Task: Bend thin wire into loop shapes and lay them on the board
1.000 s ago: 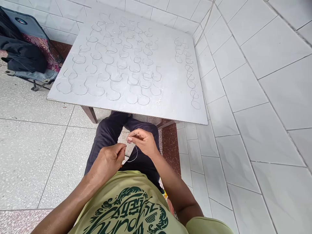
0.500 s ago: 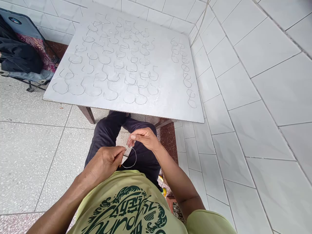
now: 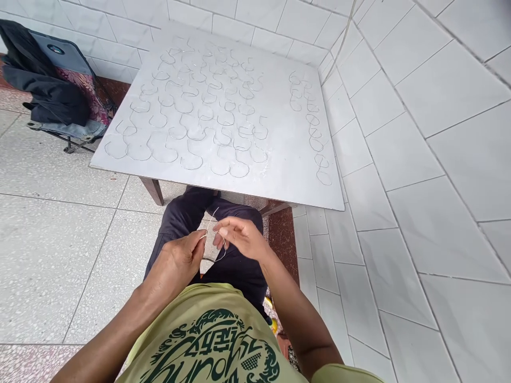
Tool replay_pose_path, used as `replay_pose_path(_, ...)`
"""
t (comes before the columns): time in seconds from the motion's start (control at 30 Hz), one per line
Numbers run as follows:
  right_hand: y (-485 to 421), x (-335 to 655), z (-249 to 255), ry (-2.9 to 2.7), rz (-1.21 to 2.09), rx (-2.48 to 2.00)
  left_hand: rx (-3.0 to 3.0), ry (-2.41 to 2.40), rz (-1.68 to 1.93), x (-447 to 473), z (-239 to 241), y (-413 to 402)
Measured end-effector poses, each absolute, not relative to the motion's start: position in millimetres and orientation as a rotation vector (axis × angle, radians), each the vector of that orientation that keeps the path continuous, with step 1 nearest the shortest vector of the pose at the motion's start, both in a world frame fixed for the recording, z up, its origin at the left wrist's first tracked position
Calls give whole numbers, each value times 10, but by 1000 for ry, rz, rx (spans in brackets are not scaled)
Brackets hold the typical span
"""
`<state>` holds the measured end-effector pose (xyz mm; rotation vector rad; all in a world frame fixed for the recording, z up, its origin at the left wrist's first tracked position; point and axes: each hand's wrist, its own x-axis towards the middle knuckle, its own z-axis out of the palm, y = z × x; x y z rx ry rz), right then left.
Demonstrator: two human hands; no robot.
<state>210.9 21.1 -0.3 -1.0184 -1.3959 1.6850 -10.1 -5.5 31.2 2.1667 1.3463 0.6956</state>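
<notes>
My left hand [image 3: 179, 256] is closed, its thumb and forefinger pinching a thin pale wire [image 3: 224, 254] over my lap. One wire end sticks up past the fingertips, while the rest curves round below as an open loop. On the right side of that loop, my right hand [image 3: 243, 238] has its thumb and forefinger closed on the wire, with the other fingers loosely curled. Beyond both hands, many thin wires bent into S-like curves [image 3: 191, 161] lie in rows on the white tabletop [image 3: 279, 165].
Along the tabletop's right side runs a column of looped wires [image 3: 316, 142]. White tiled wall [image 3: 383, 175] rises close on the right. A folding chair [image 3: 93, 127] with dark cloth [image 3: 59, 103] on it stands at the left. Under the table's front edge is a wooden leg [image 3: 151, 190].
My right hand has shifted its hold along the wire. The wire's free end now points up between my hands, and its loop looks smaller. The view has tilted slightly.
</notes>
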Motion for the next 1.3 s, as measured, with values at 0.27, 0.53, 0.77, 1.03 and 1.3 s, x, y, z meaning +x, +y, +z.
replay_pose_path(0.27,219,2049,60,-1341,1612,-1054,2223,1277,681,-95,225,-36)
replay_pose_path(0.53,333,2022,72,-1289,1660,-953,2165,1111,608,-117,233,-77)
replay_pose_path(0.77,248,2004,77,-1319,1595,-929,2131,1292,658,-56,145,-113)
replay_pose_path(1.03,324,1964,-53,-1095,1693,-910,1791,1337,727,-20,154,-99)
replay_pose_path(1.3,359,1979,-80,-963,1840,-868,1885,1228,697,-78,156,-66)
